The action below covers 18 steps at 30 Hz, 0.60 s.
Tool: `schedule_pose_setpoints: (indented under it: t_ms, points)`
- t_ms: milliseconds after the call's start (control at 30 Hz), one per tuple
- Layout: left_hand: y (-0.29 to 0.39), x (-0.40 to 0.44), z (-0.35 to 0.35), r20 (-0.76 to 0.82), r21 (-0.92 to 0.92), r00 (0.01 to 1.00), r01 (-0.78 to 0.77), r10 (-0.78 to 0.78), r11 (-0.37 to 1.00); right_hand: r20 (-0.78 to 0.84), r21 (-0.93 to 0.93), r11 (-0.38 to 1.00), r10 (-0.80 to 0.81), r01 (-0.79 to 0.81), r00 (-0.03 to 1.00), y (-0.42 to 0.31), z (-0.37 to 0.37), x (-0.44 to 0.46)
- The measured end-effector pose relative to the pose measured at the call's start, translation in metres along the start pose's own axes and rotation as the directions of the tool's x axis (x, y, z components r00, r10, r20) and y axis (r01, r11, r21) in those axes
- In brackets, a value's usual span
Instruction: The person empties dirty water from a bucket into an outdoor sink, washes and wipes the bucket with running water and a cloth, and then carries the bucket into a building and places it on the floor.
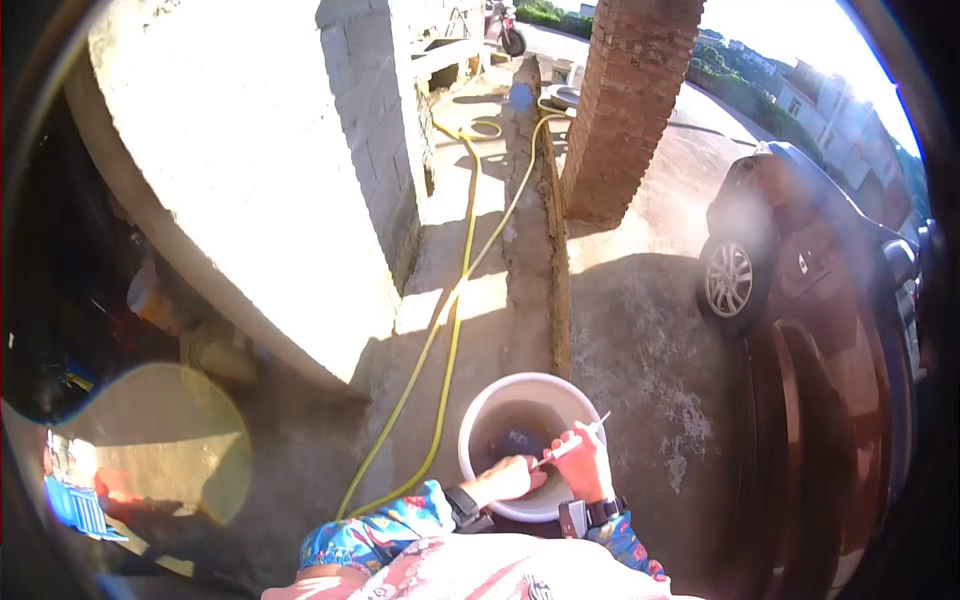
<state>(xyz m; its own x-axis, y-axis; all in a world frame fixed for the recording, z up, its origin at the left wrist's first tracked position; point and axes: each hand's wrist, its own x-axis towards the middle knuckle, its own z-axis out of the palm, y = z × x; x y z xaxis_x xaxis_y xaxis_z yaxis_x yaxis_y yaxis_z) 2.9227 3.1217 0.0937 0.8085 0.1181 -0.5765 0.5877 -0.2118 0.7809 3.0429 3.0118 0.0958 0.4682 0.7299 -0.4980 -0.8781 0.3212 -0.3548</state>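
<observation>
Below my chest stands a round white bucket (pixel 466 432) with something dark, perhaps water, in its lower part. My right hand (pixel 588 470) is over the bucket's right side, closed around a thin, pale stick-like tool (pixel 603 421). One end of the tool sticks out past the fingers to the upper right, and the other slants down toward my left hand (pixel 512 478). Over the near middle of the bucket, my left hand has its fingers curled at that lower end. What lies between those fingers is too small to make out. Both forearms wear blue patterned sleeves and dark wrist straps.
A yellow hose (pixel 462 290) runs along the concrete on the left of the bucket. Ahead rises a brick pillar (pixel 635 110), and a dark car (pixel 800 330) is parked on the right. A pale wall (pixel 240 170) fills the left. Farther off is a motorbike (pixel 512 38).
</observation>
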Motion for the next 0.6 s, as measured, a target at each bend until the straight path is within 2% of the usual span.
schedule_pose_setpoints:
  t_ms: [33,67,100,133,200,267,333,367,400,433,500,533,600]
  points:
    - [-0.006,0.029,-0.010,-0.008,0.090,1.000,-0.023,0.024,0.996,-0.063,-0.057,0.998,-0.017,0.013,0.998,-0.012,0.002,0.025]
    - [-0.035,0.066,-0.007,-0.063,0.073,0.979,-0.187,0.192,0.980,-0.091,-0.074,0.996,0.036,-0.043,0.995,-0.023,-0.005,0.046]
    - [0.016,0.064,-0.043,0.060,0.095,0.998,-0.004,-0.002,0.995,-0.111,-0.055,0.998,-0.001,-0.006,0.994,-0.036,-0.001,0.063]
    - [0.026,0.086,-0.063,0.073,0.090,0.997,0.003,-0.009,0.996,-0.126,-0.051,0.999,0.003,-0.009,0.992,-0.049,0.010,0.082]
    - [0.041,0.138,-0.112,0.121,0.125,0.991,-0.078,0.063,0.989,-0.183,0.006,0.999,-0.044,0.046,0.982,-0.074,0.035,0.137]
    - [0.047,0.181,-0.160,0.096,0.087,0.993,-0.080,0.071,0.993,-0.225,-0.052,0.994,-0.105,0.096,0.969,-0.089,0.060,0.193]
    - [0.039,0.233,-0.207,0.119,0.125,0.979,-0.177,0.163,0.976,-0.265,-0.076,0.992,-0.116,0.099,0.957,-0.102,0.082,0.253]
    - [0.030,0.264,-0.229,0.169,0.097,0.971,-0.188,0.170,0.977,-0.272,-0.048,0.991,-0.130,0.122,0.953,-0.104,0.085,0.285]
    - [0.031,0.291,-0.260,0.291,0.089,0.952,-0.130,0.099,0.988,-0.231,-0.058,0.988,-0.154,0.145,0.961,-0.107,0.089,0.316]
    - [0.030,0.294,-0.276,0.306,0.078,0.946,-0.139,0.109,0.987,-0.344,-0.058,0.989,-0.151,0.139,0.927,-0.103,0.107,0.326]
    - [0.046,0.350,-0.357,0.255,0.083,0.946,-0.226,0.199,0.971,-0.392,-0.066,0.988,-0.156,0.142,0.907,-0.122,0.155,0.403]
    - [0.046,0.350,-0.376,0.281,0.070,0.940,-0.220,0.192,0.973,-0.397,-0.064,0.992,-0.127,0.110,0.909,-0.125,0.169,0.427]
    - [0.063,0.375,-0.426,0.275,0.048,0.945,-0.200,0.179,0.979,-0.380,-0.106,0.984,-0.174,0.143,0.908,-0.139,0.204,0.471]
